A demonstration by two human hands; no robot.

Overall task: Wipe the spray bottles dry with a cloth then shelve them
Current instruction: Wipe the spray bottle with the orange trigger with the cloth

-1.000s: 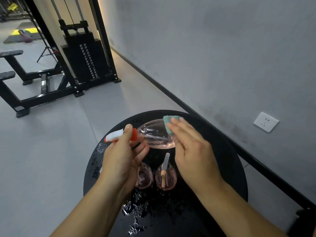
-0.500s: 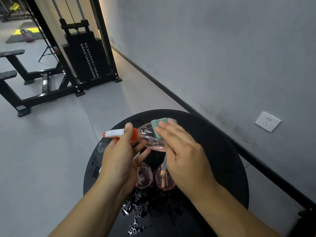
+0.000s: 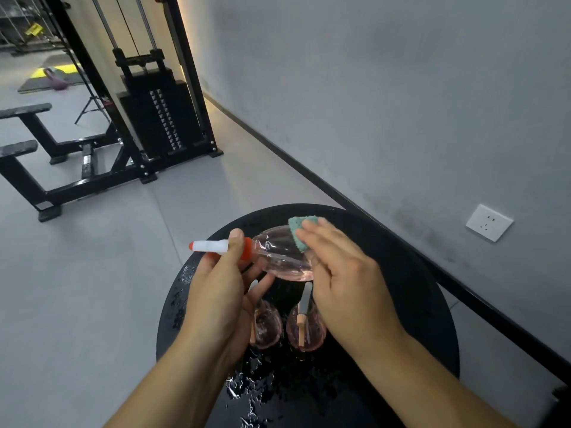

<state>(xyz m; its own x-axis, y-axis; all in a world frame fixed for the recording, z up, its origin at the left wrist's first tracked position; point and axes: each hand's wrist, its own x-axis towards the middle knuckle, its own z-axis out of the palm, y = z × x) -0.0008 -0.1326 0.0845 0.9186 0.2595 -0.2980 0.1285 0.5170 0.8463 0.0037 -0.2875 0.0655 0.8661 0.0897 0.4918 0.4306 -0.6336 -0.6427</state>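
Observation:
A clear pink spray bottle (image 3: 279, 253) with a white and orange-red head lies sideways in the air above a round black table (image 3: 411, 291). My left hand (image 3: 219, 291) grips its head and neck, the thumb on top. Against the bottle's far end my right hand (image 3: 343, 273) presses a teal cloth (image 3: 299, 228) with straight fingers. Two more pink spray bottles (image 3: 267, 324) (image 3: 306, 329) stand upright on the table below my hands.
Water drops (image 3: 247, 387) lie on the table's near and left parts. A grey wall with a white socket (image 3: 489, 222) runs along the right. A black weight machine (image 3: 154, 118) and bench frame stand on the grey floor at the back left.
My right hand slid the cloth toward the bottle's neck, then back out to its far end. The left hand kept its grip on the head.

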